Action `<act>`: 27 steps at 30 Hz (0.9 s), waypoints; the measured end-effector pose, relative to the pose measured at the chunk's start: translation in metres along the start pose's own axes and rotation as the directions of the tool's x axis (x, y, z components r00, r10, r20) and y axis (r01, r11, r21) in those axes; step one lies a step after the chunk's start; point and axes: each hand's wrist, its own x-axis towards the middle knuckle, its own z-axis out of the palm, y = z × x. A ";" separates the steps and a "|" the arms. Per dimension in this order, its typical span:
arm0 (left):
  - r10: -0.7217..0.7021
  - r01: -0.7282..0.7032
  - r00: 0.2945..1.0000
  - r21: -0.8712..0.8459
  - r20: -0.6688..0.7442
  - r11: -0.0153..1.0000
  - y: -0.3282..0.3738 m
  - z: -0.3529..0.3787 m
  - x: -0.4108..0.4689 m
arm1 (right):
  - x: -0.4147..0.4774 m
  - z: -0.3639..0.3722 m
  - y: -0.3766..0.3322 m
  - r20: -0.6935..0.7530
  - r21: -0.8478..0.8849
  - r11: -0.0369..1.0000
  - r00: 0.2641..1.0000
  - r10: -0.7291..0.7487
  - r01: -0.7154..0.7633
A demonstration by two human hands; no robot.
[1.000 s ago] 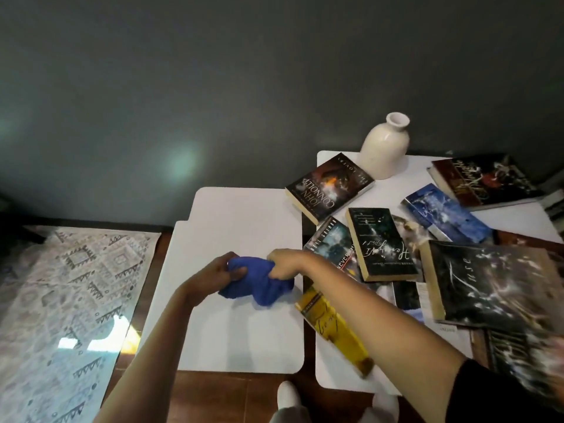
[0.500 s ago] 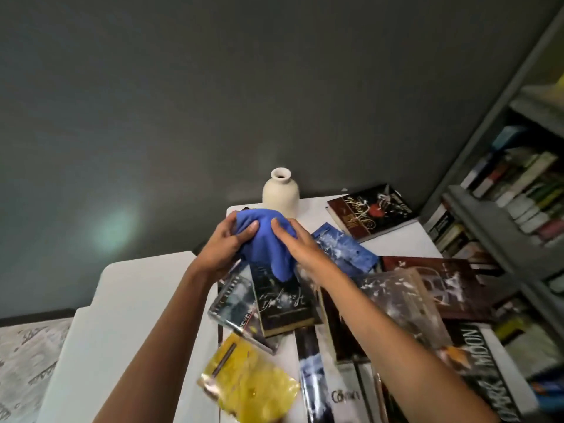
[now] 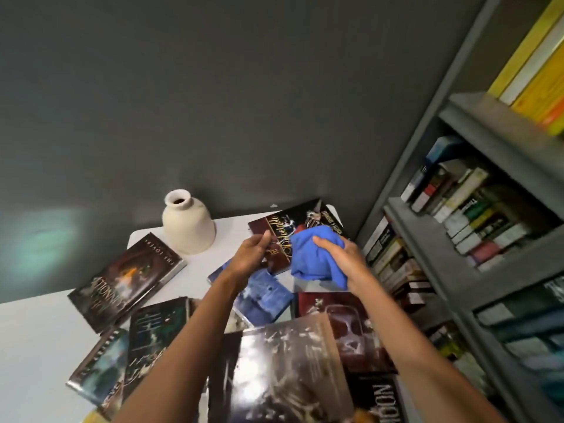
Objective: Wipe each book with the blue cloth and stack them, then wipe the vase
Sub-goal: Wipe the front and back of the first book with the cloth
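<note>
The right hand (image 3: pixel 339 255) grips the blue cloth (image 3: pixel 311 254) under its fingers, over the red book (image 3: pixel 276 228). The left hand (image 3: pixel 251 255) has its fingers (image 3: pixel 264 238) at that book's left edge, with the vase (image 3: pixel 187 228) further left of them.

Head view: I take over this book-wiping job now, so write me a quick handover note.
Right hand grips the blue cloth over the dark red book at the far corner of the table.
Left hand is at that book's left edge; grip unclear.
Done: no stack shows.
Left: wipe and stack the scattered books, then the vase, upright by the wall.
</note>
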 end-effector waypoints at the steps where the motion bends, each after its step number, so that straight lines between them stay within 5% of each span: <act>1: -0.028 0.027 0.999 -0.011 -0.045 1.000 -0.005 0.005 0.013 | 0.012 -0.015 0.001 -0.020 -0.005 1.000 0.999 0.026 -0.026; 8: -0.219 0.250 0.898 0.033 -0.383 0.968 -0.034 0.012 0.093 | 0.099 -0.076 0.031 -0.072 -0.183 0.940 0.957 0.280 -0.289; 14: -0.328 0.340 0.830 -0.057 -0.452 0.939 -0.046 0.010 0.127 | 0.141 -0.072 0.060 -0.034 -0.341 0.892 0.952 0.305 -0.298; 27: -0.485 0.420 0.851 -0.292 -0.202 0.859 -0.011 0.008 0.144 | 0.150 -0.074 0.073 -0.156 -0.308 0.928 0.974 0.166 -0.207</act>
